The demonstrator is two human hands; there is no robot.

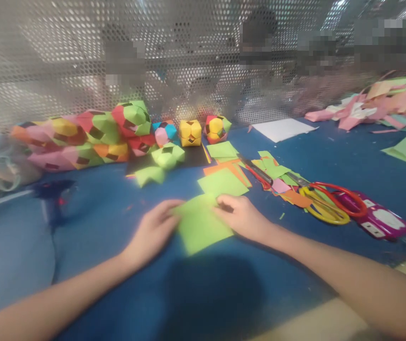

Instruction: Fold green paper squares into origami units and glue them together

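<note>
A square sheet of green paper [205, 227] is held between my two hands, above the blue table. My left hand [155, 225] pinches its left edge, thumb and fingers closed on it. At the upper right edge, my right hand [240, 213] grips the same sheet with bent fingers. Just beyond it lies another green sheet [223, 182] over orange paper [242, 174]. A folded green paper piece [149, 176] rests to the left, near a green paper shape [168, 156] on a dark flat surface.
Colourful folded paper balls [96, 130] are stacked at the back left, before a perforated metal screen [196, 61]. A glue gun [52, 196] stands left. Scissors [323, 206], paper scraps [272, 166] and a purple power strip [383, 218] lie right. A paper heap [369, 106] sits far right.
</note>
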